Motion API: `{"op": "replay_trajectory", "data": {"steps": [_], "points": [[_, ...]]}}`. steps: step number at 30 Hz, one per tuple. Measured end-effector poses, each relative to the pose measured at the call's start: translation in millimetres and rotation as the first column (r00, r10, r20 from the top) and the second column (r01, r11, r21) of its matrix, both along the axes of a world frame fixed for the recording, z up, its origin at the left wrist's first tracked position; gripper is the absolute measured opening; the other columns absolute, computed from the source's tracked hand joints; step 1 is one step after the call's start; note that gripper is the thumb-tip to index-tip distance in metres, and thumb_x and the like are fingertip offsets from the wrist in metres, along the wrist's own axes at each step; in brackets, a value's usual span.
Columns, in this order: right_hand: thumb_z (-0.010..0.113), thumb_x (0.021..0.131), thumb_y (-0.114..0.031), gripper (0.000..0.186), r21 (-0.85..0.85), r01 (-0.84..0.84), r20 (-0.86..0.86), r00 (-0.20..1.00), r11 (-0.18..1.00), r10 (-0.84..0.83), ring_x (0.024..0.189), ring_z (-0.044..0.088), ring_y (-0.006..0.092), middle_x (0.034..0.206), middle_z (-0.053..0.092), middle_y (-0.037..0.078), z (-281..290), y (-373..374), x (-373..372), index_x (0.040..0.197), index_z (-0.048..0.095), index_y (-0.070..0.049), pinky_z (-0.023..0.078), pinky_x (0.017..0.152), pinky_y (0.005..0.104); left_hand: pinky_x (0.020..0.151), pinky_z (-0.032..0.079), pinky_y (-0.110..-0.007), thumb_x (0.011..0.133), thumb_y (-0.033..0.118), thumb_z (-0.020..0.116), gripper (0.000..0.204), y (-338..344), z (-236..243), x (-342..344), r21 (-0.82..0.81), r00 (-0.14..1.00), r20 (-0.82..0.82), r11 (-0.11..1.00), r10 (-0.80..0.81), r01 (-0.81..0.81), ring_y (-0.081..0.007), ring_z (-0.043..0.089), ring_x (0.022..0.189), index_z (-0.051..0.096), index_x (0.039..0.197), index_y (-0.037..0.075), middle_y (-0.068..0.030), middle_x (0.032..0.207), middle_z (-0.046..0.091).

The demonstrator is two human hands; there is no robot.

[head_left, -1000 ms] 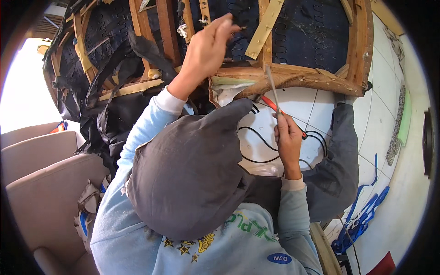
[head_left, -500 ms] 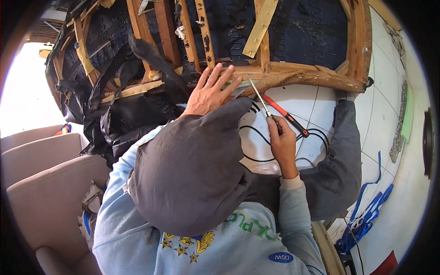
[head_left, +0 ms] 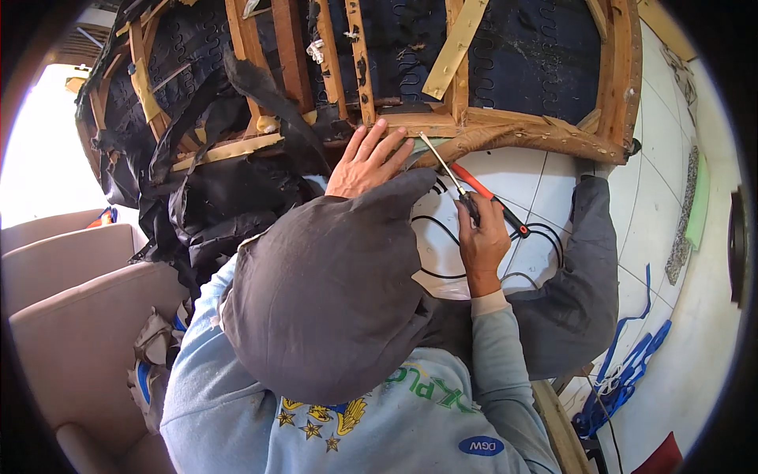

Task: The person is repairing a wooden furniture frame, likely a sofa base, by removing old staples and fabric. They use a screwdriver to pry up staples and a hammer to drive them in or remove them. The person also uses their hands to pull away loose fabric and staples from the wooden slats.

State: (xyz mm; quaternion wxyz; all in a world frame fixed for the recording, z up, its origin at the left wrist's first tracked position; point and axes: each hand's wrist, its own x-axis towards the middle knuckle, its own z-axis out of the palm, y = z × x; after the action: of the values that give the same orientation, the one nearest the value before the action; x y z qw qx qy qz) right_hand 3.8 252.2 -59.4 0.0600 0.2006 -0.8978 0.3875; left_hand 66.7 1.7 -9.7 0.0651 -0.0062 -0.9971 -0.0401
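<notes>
An overturned sofa frame [head_left: 553, 136] of bare wood, with springs and dark fabric inside, lies across the far side. My left hand [head_left: 369, 162] rests on its near rail with fingers stretched out and spread, and holds nothing. In my right hand [head_left: 484, 245] is a screwdriver [head_left: 448, 169], gripped by its dark handle. The long metal shaft slants away to the left, and its tip is at the rail's edge, just right of my left fingers. Whether the tip digs in or only touches, I cannot tell.
Beneath the screwdriver lies a tool with a red and black handle [head_left: 493, 197], its head hidden. A black cable [head_left: 434, 272] loops over white tiles. Torn black fabric [head_left: 229, 201] hangs at left, near beige cushions [head_left: 95, 308]. Blue straps [head_left: 632, 379] lie at right.
The screwdriver tip has shifted a little left and away along the rail, with my right hand following. My left hand stays spread on the wood. The whole view has shifted slightly.
</notes>
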Motion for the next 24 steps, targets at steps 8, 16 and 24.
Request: {"op": "replay_trajectory", "data": {"steps": [8,16,24], "points": [[0.085,0.090,-0.011,0.026,-0.217,0.035,0.061,0.998,0.976,-0.022,0.087,0.065,0.0342,0.097,0.063,0.016,-30.9,-24.7,10.0,0.107,0.069,-0.002,0.054,0.075,0.0430,0.134,0.024,-0.055,0.099,0.040,0.067,0.060,-5.8,-17.5,0.0,0.008,0.994,-0.112,1.000,-0.015,0.016,-0.0356,0.033,0.160,0.059,0.154,0.016,-0.0089,0.163,0.045],[0.074,0.105,-0.010,0.019,-0.691,0.239,0.705,0.431,0.682,0.563,0.074,0.060,0.0105,0.087,0.065,0.002,-67.9,-38.1,19.2,0.107,0.056,-0.005,0.052,0.071,0.0264,0.133,0.026,-0.055,0.097,0.033,0.071,0.061,-5.2,-14.5,0.2,0.076,0.993,-0.113,0.997,-0.015,0.023,-0.0358,0.034,0.159,0.059,0.154,0.017,-0.0093,0.161,0.047],[0.086,0.091,-0.010,0.026,-0.325,0.094,0.317,0.948,0.941,0.015,0.083,0.065,0.0260,0.094,0.066,0.013,-53.2,-16.4,14.2,0.101,0.065,0.001,0.054,0.078,0.0365,0.131,0.028,-0.055,0.098,0.033,0.072,0.061,-8.6,-14.0,-1.8,0.027,0.992,-0.125,0.999,-0.013,0.017,-0.0342,0.035,0.157,0.058,0.156,0.021,-0.0082,0.160,0.047]]}}
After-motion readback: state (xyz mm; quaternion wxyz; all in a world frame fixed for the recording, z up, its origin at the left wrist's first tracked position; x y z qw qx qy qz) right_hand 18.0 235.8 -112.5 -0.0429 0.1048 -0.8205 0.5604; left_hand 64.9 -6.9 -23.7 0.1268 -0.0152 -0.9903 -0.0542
